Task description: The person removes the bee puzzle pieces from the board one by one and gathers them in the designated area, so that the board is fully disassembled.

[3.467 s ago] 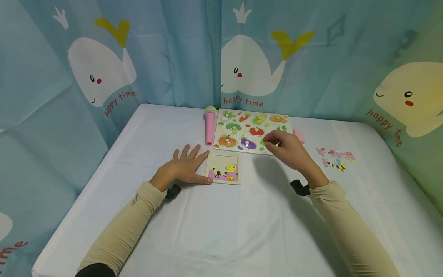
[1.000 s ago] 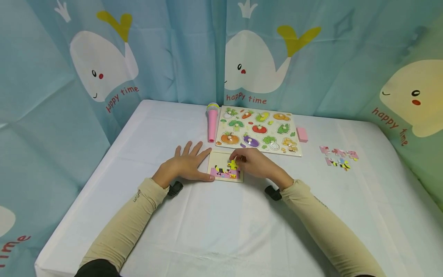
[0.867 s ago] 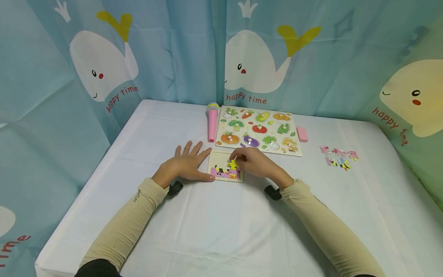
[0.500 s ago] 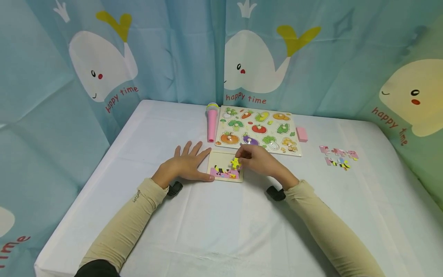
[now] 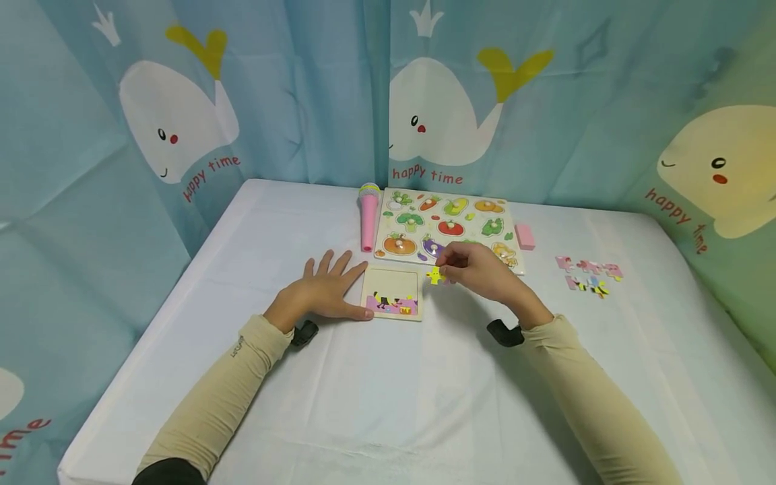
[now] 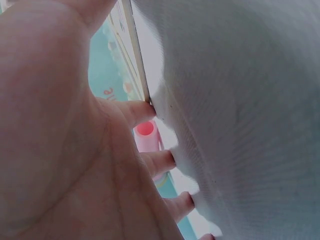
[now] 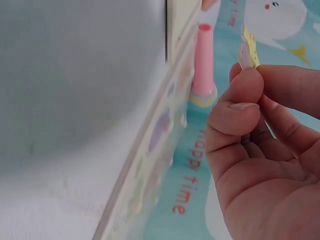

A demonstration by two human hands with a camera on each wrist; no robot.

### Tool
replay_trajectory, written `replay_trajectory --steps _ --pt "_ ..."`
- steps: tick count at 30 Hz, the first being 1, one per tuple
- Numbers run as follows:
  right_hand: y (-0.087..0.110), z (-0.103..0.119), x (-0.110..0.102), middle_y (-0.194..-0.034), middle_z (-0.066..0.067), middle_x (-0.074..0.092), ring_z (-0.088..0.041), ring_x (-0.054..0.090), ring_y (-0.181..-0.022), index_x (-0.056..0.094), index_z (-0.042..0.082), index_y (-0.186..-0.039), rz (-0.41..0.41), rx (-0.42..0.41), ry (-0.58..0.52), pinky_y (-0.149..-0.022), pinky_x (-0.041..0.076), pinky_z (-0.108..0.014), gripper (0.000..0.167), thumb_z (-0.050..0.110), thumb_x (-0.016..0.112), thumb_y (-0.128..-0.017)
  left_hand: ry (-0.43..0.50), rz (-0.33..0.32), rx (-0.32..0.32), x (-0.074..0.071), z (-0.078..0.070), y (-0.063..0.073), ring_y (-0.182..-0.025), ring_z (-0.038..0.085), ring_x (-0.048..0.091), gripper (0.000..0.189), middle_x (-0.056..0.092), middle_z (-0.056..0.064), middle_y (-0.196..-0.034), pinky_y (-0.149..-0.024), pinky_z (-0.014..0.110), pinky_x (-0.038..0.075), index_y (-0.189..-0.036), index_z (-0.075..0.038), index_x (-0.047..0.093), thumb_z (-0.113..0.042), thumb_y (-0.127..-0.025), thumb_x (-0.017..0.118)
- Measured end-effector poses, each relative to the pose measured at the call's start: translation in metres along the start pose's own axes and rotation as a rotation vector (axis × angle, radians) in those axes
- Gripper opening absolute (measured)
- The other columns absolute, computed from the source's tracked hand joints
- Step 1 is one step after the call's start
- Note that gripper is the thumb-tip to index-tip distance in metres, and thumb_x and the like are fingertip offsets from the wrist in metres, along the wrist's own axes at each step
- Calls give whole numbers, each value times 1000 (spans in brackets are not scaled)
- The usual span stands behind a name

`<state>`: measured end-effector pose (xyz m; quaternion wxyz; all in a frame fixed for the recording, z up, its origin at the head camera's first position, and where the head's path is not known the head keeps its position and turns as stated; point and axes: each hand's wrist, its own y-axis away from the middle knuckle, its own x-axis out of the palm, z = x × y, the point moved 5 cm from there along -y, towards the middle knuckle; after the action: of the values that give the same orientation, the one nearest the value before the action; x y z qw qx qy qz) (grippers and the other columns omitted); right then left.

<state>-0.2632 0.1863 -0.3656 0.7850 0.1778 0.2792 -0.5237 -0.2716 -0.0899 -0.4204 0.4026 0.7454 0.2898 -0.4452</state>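
Observation:
A small square wooden puzzle tray (image 5: 391,271) lies on the table, its lower part filled with pink, yellow and black pieces. My left hand (image 5: 327,294) lies spread on the table, thumb and forefinger at the tray's left edge. Just right of the tray, my right hand (image 5: 481,271) pinches a yellow puzzle piece (image 5: 434,275) between thumb and forefinger. The right wrist view shows this piece (image 7: 248,47) edge-on, raised above the table. Farther right lie several loose puzzle pieces (image 5: 589,268) in two rows.
Behind the tray is a vegetable peg puzzle board (image 5: 418,236), partly covered by my right hand. A pink toy microphone (image 5: 368,222) stands along its left side, and a pink block (image 5: 525,237) sits at its right. A whale-print curtain (image 5: 303,101) borders the white table (image 5: 376,397).
The right hand first came from over the vegetable board to the small tray. It has since lifted the yellow piece off the tray and carried it right. The left hand has stayed put.

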Motion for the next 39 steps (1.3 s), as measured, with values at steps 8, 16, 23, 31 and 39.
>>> replay_trajectory --steps 8,16,23,31,39 --pt "10 -6 -24 -101 -13 73 -29 68 -91 72 0 -110 -63 41 22 -81 57 -37 8 5 68 -104 -2 -2 -12 0 -1 1 -161 48 -8 110 -2 17 -179 -122 72 -2 -174 -20 14 -73 -93 66" --pt "21 -12 -43 -106 -14 72 -32 67 -94 72 1 -116 -112 78 32 -83 57 -35 16 12 67 -107 5 -1 -8 1 0 1 -161 49 -8 111 -2 17 -179 -122 72 -3 -174 -20 13 -73 -93 66" --pt "28 -17 -59 -111 -17 72 -26 68 -93 71 -2 -119 -165 84 33 -79 57 -28 19 13 67 -107 9 -1 -1 0 0 1 -161 49 -7 110 -2 18 -179 -122 72 -3 -174 -19 14 -72 -93 67" --pt "30 -20 -71 -109 -19 71 -23 67 -90 70 -4 -120 -204 93 20 -76 56 -26 21 12 67 -107 18 6 -10 0 1 3 -161 48 -9 109 -2 18 -179 -122 71 -3 -174 -18 14 -70 -94 66" --pt "37 -30 -87 -109 -14 73 -13 68 -86 70 -4 -121 -260 99 26 -72 53 -24 22 13 67 -107 15 3 -3 -1 -1 1 -161 48 -8 110 -2 18 -179 -123 71 -3 -174 -18 14 -70 -94 67"
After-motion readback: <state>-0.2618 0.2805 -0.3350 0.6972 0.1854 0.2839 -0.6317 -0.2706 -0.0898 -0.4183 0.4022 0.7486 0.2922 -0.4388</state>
